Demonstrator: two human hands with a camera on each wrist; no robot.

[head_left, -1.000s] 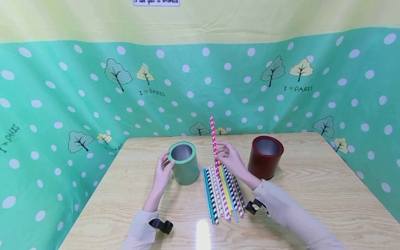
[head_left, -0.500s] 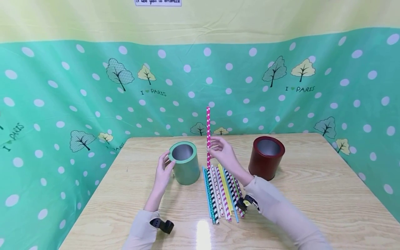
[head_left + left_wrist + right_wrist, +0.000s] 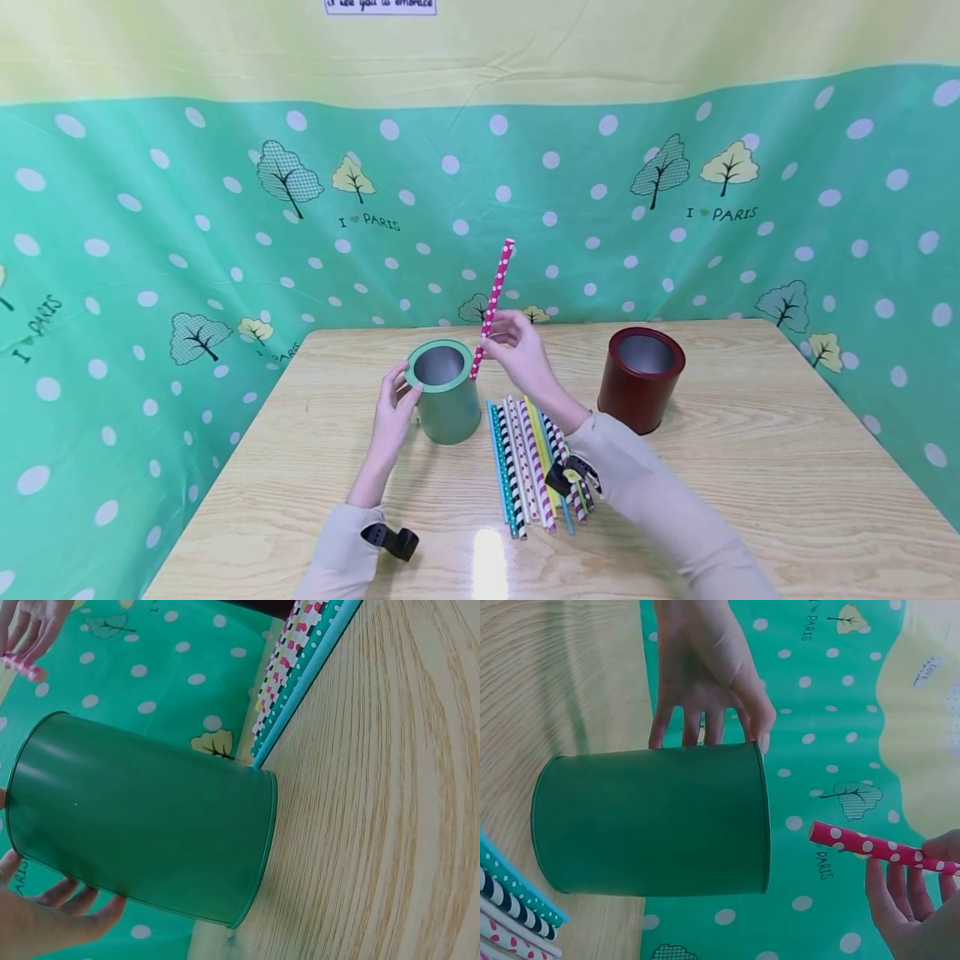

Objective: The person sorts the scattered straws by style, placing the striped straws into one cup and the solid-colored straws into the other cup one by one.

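Head view has the right hand [image 3: 521, 348] pinching a pink dotted straw [image 3: 492, 309] in its fingers, long axis leaning, lower end by the green can's [image 3: 450, 412] right edge; right wrist view sets that end beyond the rim, apart. Left hand [image 3: 390, 417] rests spread fingers opposite. Room lies above the mouth; loose straws [image 3: 527, 471] flank the can on the bench [image 3: 300, 467].

Paper straws [image 3: 529, 467] lay on the worktop [image 3: 757, 467], before and between the left canister [image 3: 448, 414] and right canister [image 3: 636, 398]; cloth [image 3: 390, 275] hung behind.
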